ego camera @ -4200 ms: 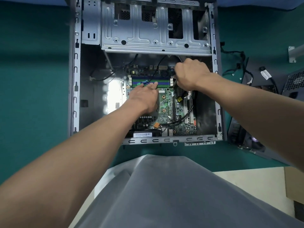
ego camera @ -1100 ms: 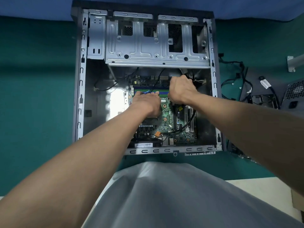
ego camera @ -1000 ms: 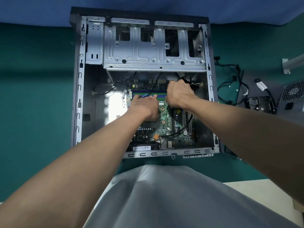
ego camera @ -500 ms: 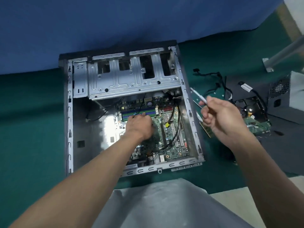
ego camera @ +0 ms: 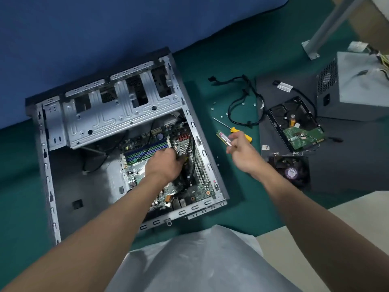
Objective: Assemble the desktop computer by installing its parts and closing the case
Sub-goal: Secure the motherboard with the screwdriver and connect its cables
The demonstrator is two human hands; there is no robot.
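Observation:
The open computer case (ego camera: 48, 165) lies on its side on the green mat. Its motherboard (ego camera: 202, 186) faces up, with blue and green memory slots (ego camera: 145, 151). My left hand (ego camera: 164, 167) rests on the board with its fingers curled down by black cables (ego camera: 192, 157); whether it grips one is hidden. My right hand (ego camera: 242, 153) is outside the case to the right. Its thumb and fingers are spread around the near end of a RAM stick (ego camera: 223, 138) that lies flat on the mat. A yellow-handled screwdriver (ego camera: 242, 134) lies just behind the stick.
To the right are a loose black cable bundle (ego camera: 246, 102), small screws (ego camera: 227, 113), a hard drive (ego camera: 294, 123), a cooler fan (ego camera: 292, 169) and a grey power supply (ego camera: 357, 89), partly on a dark panel (ego camera: 341, 165). A blue cloth (ego camera: 105, 28) borders the case behind.
My right hand left the memory slots, swung out of the case to the right and came down onto the RAM stick. My head turned right. The left hand stayed on the board.

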